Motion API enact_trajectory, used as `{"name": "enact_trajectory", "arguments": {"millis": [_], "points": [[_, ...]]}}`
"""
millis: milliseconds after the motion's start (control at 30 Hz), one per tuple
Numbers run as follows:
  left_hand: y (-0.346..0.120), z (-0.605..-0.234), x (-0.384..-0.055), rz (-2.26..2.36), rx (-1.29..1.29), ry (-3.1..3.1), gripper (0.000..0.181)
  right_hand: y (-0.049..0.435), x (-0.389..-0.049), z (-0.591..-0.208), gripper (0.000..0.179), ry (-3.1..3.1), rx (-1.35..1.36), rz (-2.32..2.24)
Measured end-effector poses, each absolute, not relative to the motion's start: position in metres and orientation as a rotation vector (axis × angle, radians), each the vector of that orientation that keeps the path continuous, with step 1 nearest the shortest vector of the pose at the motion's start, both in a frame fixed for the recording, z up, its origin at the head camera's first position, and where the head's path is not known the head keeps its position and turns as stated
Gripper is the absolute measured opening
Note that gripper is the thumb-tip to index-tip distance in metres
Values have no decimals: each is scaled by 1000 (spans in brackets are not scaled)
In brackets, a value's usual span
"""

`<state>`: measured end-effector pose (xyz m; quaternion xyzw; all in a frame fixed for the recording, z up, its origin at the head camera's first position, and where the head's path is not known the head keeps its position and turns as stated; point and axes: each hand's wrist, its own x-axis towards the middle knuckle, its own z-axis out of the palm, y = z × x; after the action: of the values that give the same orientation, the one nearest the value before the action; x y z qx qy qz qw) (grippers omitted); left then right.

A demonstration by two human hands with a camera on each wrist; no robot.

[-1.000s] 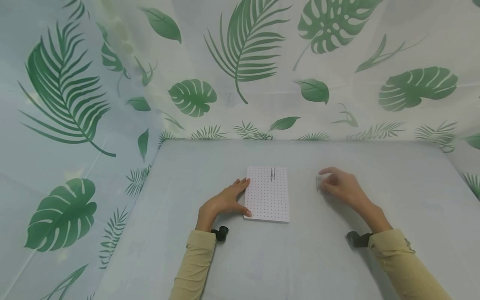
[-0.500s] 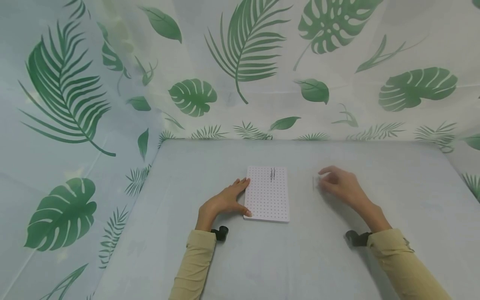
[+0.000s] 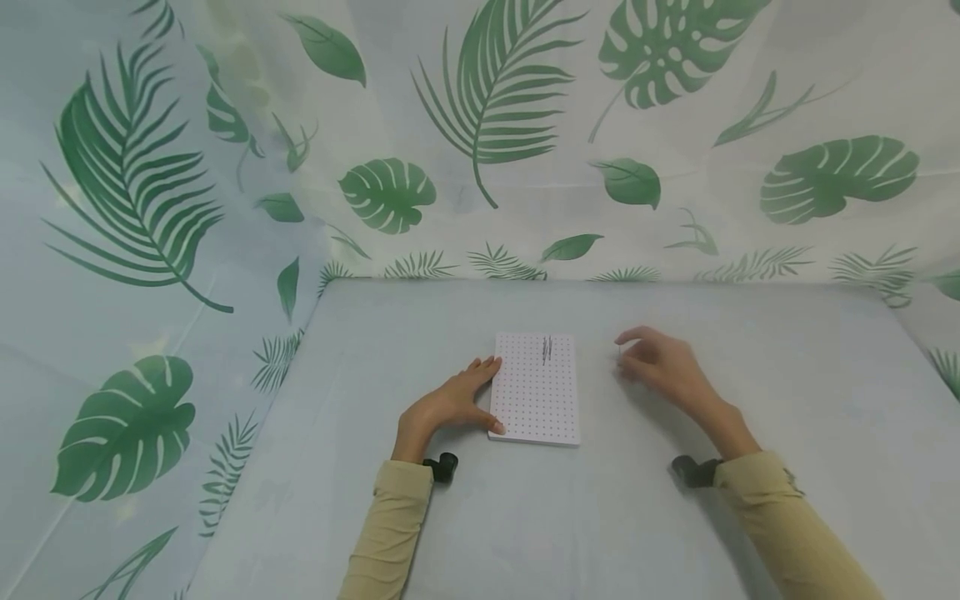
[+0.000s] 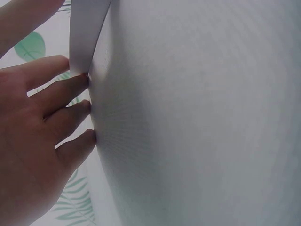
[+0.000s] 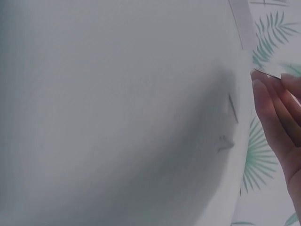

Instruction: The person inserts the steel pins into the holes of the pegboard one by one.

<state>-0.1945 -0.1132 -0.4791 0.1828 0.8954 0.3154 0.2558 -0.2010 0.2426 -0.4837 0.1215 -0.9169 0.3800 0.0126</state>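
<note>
Your right hand [image 3: 660,367] pinched a thin, dark, metallic-looking pin [image 5: 267,74] between thumb and fingertip, to the right of, and apart from, the white rectangular dotted board [image 3: 534,396]. The board's long axis ran away from you; your left hand [image 3: 448,400], nearer, touched its left edge with extended fingers. The right-wrist view showed slim dark pieces [image 5: 233,108] on the smooth pale-grey table [image 3: 592,525]; the head view did not.

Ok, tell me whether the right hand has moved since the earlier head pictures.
Yes: in the head view, the right hand has shifted left, closer to the white dotted slab.
</note>
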Motion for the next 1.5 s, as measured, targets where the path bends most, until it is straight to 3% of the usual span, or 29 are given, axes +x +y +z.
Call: {"name": "enact_trajectory", "arguments": {"millis": [1500], "points": [[-114, -479, -197, 845, 522, 2422, 111, 170, -222, -483, 16, -2693, 358, 1498]]}}
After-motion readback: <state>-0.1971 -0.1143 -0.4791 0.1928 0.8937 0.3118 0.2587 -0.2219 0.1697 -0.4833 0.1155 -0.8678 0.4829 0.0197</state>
